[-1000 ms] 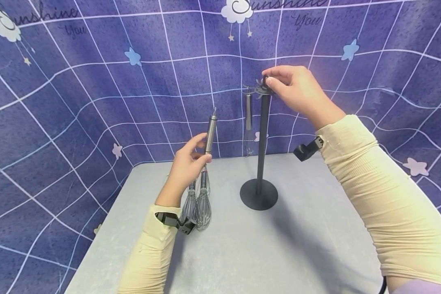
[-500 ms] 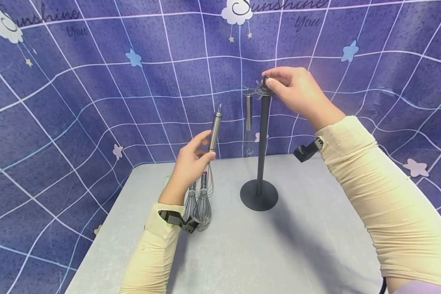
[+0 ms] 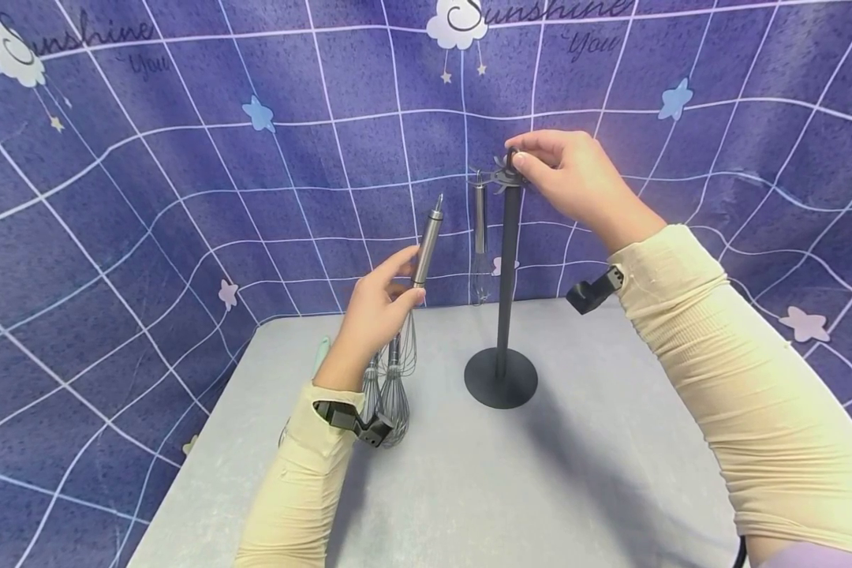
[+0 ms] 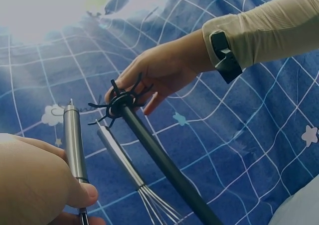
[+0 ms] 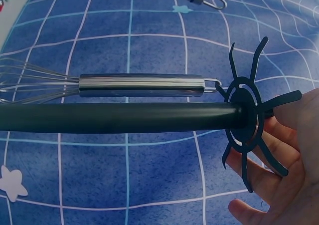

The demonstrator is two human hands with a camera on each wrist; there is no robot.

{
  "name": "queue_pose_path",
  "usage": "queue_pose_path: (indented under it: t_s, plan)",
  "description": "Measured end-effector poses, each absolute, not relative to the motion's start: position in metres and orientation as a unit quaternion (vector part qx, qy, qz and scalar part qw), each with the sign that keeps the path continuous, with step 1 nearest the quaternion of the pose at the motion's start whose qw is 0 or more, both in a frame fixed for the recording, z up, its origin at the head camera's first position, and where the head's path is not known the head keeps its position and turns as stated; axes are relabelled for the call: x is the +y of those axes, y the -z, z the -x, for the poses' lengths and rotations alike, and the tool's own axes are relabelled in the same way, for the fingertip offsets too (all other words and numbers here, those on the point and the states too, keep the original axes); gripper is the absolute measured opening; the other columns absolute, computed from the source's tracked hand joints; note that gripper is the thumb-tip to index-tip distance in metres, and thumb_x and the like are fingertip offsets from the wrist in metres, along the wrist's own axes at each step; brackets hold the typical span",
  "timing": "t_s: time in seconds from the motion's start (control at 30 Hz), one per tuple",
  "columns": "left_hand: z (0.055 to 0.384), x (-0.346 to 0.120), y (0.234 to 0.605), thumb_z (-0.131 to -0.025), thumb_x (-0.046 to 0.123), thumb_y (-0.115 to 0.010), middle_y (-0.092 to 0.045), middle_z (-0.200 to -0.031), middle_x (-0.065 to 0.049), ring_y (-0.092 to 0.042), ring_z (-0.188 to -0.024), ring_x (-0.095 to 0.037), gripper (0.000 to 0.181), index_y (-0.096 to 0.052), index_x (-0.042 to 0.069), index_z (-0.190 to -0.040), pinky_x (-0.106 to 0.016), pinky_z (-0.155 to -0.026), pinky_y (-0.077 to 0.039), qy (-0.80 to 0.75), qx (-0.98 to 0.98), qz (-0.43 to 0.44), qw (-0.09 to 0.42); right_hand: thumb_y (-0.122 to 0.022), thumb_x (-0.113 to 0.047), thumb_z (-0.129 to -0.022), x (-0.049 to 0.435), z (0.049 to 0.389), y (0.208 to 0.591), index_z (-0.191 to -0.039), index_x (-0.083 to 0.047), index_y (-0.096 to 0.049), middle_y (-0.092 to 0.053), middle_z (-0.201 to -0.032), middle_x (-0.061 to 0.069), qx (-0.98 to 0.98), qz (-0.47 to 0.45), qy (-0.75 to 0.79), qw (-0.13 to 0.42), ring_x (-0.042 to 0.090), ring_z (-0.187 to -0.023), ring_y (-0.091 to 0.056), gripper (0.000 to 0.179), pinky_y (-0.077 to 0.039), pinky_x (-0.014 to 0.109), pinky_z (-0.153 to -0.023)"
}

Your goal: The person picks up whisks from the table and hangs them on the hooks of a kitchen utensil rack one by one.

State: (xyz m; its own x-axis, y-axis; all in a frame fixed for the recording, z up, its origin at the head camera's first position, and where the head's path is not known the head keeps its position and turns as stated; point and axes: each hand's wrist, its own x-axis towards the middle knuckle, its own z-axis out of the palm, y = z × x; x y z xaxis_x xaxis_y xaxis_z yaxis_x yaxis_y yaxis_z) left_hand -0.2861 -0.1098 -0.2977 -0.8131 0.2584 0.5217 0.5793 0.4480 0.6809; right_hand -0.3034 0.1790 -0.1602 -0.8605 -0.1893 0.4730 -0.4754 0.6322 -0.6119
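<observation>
My left hand (image 3: 379,308) pinches the lower handle of a steel whisk (image 3: 427,246), held tilted with its hanging loop at the top and its wires below the fingers. With thumb and fingertips my right hand (image 3: 575,170) grips the top of a black utensil stand (image 3: 507,268). Curved hooks (image 5: 259,60) ring the stand's head, seen close in the right wrist view. From one hook a second whisk (image 5: 142,85) hangs by its loop, left of the pole. The held whisk's loop stands apart from the hooks, to their left.
Two whisks (image 3: 395,402) lie on the grey table (image 3: 454,489), partly behind my left wrist. A mint-green handle (image 3: 322,353) shows beside the left forearm. The stand's round base (image 3: 500,386) rests on the table, with a blue gridded cloth (image 3: 291,158) behind.
My left hand has moved right and slightly up with the whisk, which now leans more and is nearer the stand. The right hand has stayed on the stand's top.
</observation>
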Motion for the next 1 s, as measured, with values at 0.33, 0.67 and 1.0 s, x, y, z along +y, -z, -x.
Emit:
queue_pose_path:
  t_s: [0.33, 0.67, 1.0]
  plan:
    - [0.289, -0.102, 0.294, -0.095, 0.003, -0.068, -0.066, -0.126, -0.012, -0.073, -0.096, -0.025, 0.063, -0.049, 0.025, -0.151, -0.034, -0.08, -0.06, 0.451, -0.835, 0.26, 0.179, -0.055, -0.032, -0.105, 0.179, 0.305, 0.16, -0.136, -0.013, -0.064, -0.069, -0.128, 0.009, -0.883, -0.188, -0.385, 0.191, 0.018, -0.12, -0.063, 0.038, -0.046, 0.039, -0.103]
    - [0.291, -0.095, 0.288, -0.094, 0.005, -0.07, -0.066, -0.125, -0.01, -0.073, -0.094, -0.024, 0.063, -0.05, 0.023, -0.151, -0.032, -0.075, -0.059, 0.41, -0.847, 0.273, 0.199, -0.055, -0.03, -0.105, 0.179, 0.304, 0.161, -0.136, -0.012, -0.065, -0.069, -0.128, 0.01, -0.883, -0.191, -0.384, 0.192, 0.019, -0.119, -0.063, 0.037, -0.046, 0.04, -0.102]
    - [0.293, -0.09, 0.283, -0.093, 0.004, -0.071, -0.067, -0.122, -0.009, -0.072, -0.085, -0.018, 0.063, -0.051, 0.023, -0.15, -0.032, -0.068, -0.058, 0.407, -0.849, 0.269, 0.204, -0.055, -0.031, -0.105, 0.18, 0.303, 0.161, -0.136, -0.013, -0.065, -0.069, -0.128, 0.009, -0.884, -0.19, -0.38, 0.193, 0.019, -0.119, -0.063, 0.038, -0.046, 0.041, -0.101]
